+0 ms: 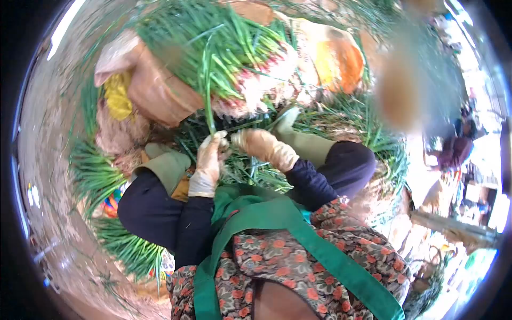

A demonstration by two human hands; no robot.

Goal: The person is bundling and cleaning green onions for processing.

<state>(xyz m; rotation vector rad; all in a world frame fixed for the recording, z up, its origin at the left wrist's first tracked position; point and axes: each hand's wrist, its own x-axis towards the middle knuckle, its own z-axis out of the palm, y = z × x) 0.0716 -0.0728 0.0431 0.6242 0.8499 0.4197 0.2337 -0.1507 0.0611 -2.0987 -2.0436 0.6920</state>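
My left hand [209, 157], in a pale glove, is closed around the base of a green onion [208, 101]. The long green leaves rise away from me past a big pile of green onions [245, 58] with pinkish-white bulbs and roots. Just to the right, my right hand [265, 146], also gloved, has its fingers curled in close to the left fingertips. It is somewhat blurred, and whatever it grips is hidden. Loose green leaves [256, 173] lie below both hands, between my legs.
A tan sack [162, 90] and a yellow bag [117, 96] lie left of the pile, and an orange-and-white sack [336, 56] to its right. More green onion bunches [96, 170] rest on the left floor. A person [456, 149] is at the far right. Blurred spots cover the upper right.
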